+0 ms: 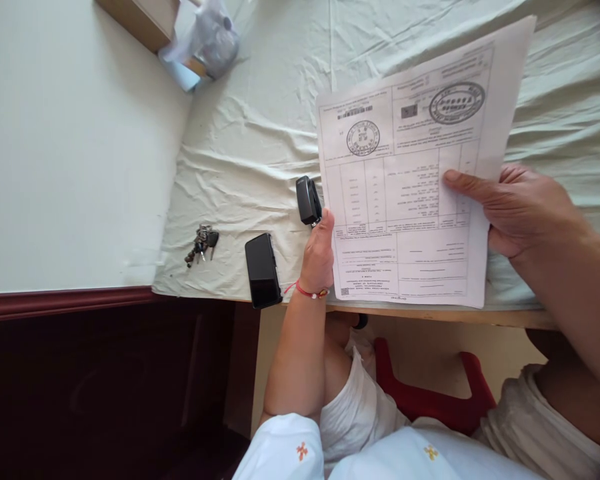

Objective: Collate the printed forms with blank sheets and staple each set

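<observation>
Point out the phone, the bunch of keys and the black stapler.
phone (263, 269), head view, middle of its dark screen.
bunch of keys (201, 243), head view, centre of the cluster.
black stapler (307, 199), head view, middle of its top, above the left hand's thumb.

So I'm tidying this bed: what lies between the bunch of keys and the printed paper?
In the head view, a black phone lies between the keys and the paper; a black stapler sits by the paper's edge.
</observation>
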Available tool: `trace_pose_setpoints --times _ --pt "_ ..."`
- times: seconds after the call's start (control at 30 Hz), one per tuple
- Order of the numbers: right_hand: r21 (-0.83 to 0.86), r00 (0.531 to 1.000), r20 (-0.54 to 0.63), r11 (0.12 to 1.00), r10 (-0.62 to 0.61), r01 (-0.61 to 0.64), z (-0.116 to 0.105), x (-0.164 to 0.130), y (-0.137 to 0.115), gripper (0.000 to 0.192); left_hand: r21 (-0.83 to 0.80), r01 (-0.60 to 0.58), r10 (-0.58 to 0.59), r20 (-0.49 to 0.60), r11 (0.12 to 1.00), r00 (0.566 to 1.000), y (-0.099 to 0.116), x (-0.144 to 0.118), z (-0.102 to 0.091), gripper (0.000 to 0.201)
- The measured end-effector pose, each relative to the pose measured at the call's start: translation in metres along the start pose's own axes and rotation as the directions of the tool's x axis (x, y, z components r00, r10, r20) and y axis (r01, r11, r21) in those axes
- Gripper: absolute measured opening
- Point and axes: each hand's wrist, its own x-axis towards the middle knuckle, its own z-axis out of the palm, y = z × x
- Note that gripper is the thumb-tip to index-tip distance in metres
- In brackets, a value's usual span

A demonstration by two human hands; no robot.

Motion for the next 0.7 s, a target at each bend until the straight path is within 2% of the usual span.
trace_pose_setpoints --times 0.17,0.27,0.43,0.57,0.7 --pt "-0.021 1.0 0.01 1.0 -0.003 0.003 -0.002 -0.002 -0.005 0.044 -0.101 0.009 -0.011 -0.018 0.995 1.0 0.001 -0.004 0.006 0.038" --pt "-0.02 0.999 0.045 1.0 0.015 -0.014 -0.002 -0.004 -0.008 0.042 -0.165 0.023 -0.029 -0.031 0.986 0.999 0.0 -0.004 0.006 0.04" --pt "-0.011 0.994 0.072 0.996 0.086 -0.086 -0.001 -0.003 -0.007 0.04 -0.226 -0.015 -0.005 -0.09 0.974 0.996 0.0 0.0 0.006 0.047" --pt "-0.016 0.99 0.081 0.994 0.111 -0.11 -0.001 -0.002 -0.007 0.042 -0.19 -0.037 0.02 -0.092 0.981 0.996 -0.002 0.002 0.011 0.047" --pt "-0.035 0.987 0.09 0.991 0.134 -0.131 0.0 -0.004 -0.01 0.042 -0.1 -0.132 0.122 -0.103 0.986 0.987 -0.005 0.001 0.016 0.037"
